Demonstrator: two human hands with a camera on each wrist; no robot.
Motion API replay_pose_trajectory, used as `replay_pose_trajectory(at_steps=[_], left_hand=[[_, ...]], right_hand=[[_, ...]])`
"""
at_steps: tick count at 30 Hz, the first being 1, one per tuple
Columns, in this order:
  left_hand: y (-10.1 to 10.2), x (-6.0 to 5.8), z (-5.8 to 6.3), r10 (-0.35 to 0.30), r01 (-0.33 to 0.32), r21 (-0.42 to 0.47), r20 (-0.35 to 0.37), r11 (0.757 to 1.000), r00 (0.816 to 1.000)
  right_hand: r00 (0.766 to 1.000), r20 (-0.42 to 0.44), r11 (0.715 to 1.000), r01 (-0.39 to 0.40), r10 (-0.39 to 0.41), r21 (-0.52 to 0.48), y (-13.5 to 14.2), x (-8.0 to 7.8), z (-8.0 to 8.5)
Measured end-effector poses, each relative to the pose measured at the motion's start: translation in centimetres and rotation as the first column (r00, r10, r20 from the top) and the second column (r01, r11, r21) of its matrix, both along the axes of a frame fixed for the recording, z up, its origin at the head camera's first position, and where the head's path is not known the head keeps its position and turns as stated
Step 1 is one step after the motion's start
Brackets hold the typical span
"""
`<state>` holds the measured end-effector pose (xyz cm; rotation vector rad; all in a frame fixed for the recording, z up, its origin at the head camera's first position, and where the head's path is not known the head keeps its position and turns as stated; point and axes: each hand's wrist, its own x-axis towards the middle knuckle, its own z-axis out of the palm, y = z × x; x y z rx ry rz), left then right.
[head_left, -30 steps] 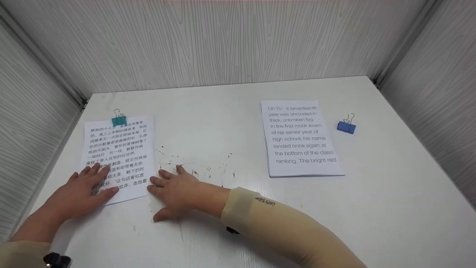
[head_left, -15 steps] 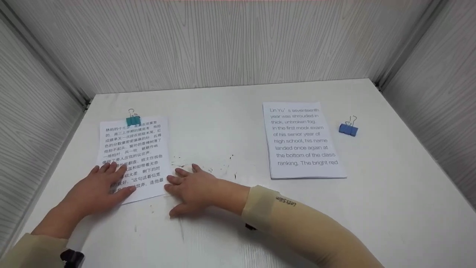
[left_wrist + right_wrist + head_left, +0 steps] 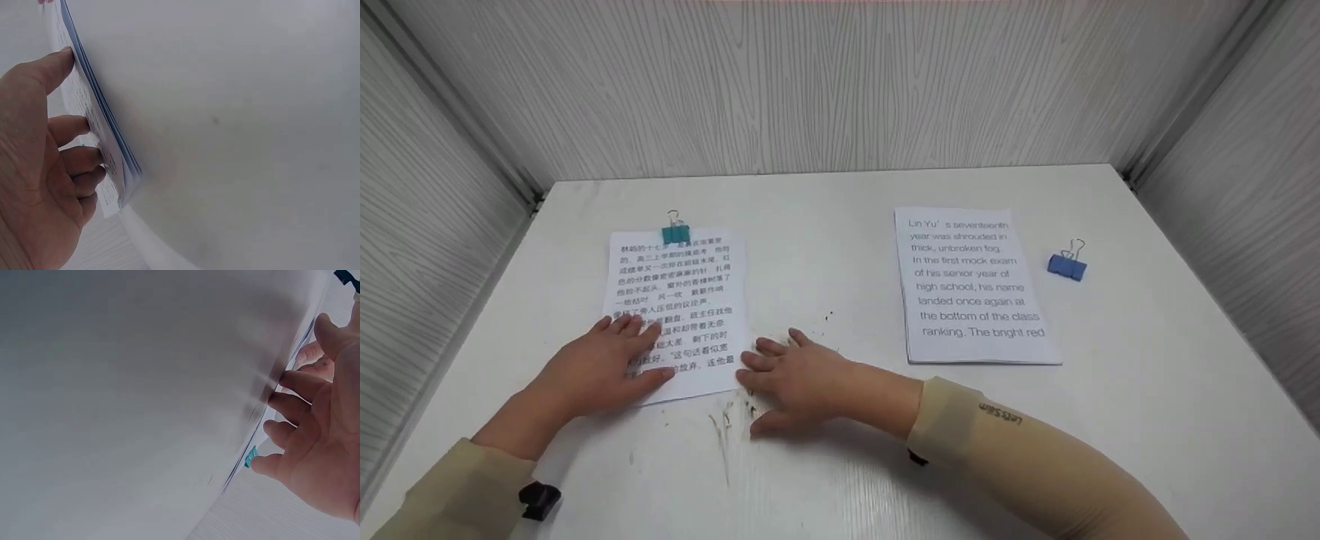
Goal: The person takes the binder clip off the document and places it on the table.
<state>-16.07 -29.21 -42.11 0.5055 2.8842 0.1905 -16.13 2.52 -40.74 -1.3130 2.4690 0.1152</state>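
Observation:
A stack of paper (image 3: pixel 697 300) printed with Chinese text lies on the left half of the table. A teal binder clip (image 3: pixel 676 233) sits at its top edge. My left hand (image 3: pixel 604 367) rests with spread fingers on the stack's lower left part and covers some of the print. In the left wrist view its fingertips touch the top sheet (image 3: pixel 115 163), and several sheet edges show in layers. Just right of the stack, my right hand (image 3: pixel 802 382) lies with its fingers extended, the fingertips at or very near the right edge. The right wrist view shows the fingers (image 3: pixel 292 385) along that edge.
Farther right lies a second stack of paper (image 3: pixel 971 292) with English text. A blue binder clip (image 3: pixel 1066 266) is beside it on the white table (image 3: pixel 825 217). Dark smudges (image 3: pixel 725 427) mark the tabletop below my right hand. Grey wood-grain panels (image 3: pixel 810 90) surround the table.
The Chinese-text stack, with its teal clip, has slid rightward across the table. Both hands have moved right along with it. The English-text stack and the blue clip have stayed in place.

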Motion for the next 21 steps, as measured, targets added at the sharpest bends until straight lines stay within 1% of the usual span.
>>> replay_pose_trajectory(at_steps=[5, 12, 17, 21], left_hand=[[1.5, 0.0, 0.1, -0.02, 0.021, 0.013, -0.009, 1.0, 1.0], [3.5, 0.1, 0.2, -0.068, 0.067, -0.037, -0.033, 0.997, 0.997], [5.2, 0.3, 0.5, -0.099, 0.097, -0.056, -0.035, 0.994, 0.995], [6.3, 0.5, 0.5, -0.133, 0.131, -0.054, -0.044, 0.99, 0.99]], right_hand=[[1.0, 0.026, 1.0, 0.006, -0.006, -0.024, 2.0, 0.1, 0.2], [0.999, 0.041, 0.998, 0.002, 0.0, -0.056, 4.5, 0.3, 0.1], [0.998, 0.065, 0.996, 0.013, -0.007, -0.083, 6.4, 0.7, 0.2], [0.997, 0.079, 0.996, 0.021, -0.014, -0.091, 7.9, 1.3, 0.3]])
